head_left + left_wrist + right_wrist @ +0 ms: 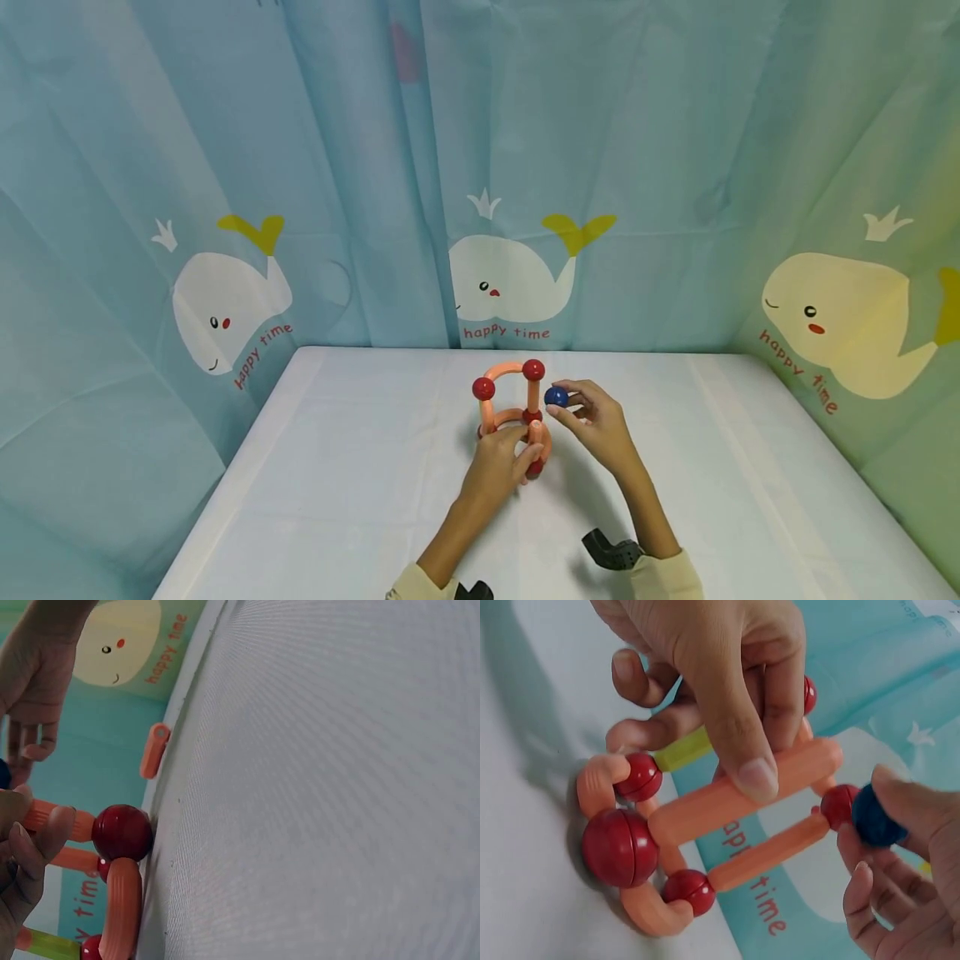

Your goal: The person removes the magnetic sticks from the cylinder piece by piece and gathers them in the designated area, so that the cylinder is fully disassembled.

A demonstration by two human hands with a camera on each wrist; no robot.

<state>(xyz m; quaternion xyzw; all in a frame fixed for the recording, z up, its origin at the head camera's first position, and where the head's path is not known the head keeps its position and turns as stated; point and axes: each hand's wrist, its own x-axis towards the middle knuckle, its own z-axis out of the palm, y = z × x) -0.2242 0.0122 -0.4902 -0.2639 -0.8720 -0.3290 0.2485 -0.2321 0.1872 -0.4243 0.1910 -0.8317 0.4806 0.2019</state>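
A ball-and-rod toy frame of red balls [483, 388] joined by straight and curved orange rods stands on the table. My left hand [491, 467] holds its near side; in the right wrist view, the thumb and fingers pinch an upright orange rod [742, 791] above a red ball [620, 847]. A yellow-green rod [684, 748] shows behind the left fingers. My right hand [600, 425] pinches a blue ball [556, 397] between thumb and fingertips, just right of the frame. The blue ball overlaps one red ball [840, 805] in the right wrist view.
The table [337, 475] has a white cover. Behind and beside it hangs a blue-green curtain [645, 167] printed with whales. In the left wrist view, an orange piece [154, 751] appears beyond the frame. A dark device [611, 550] sits at the right wrist.
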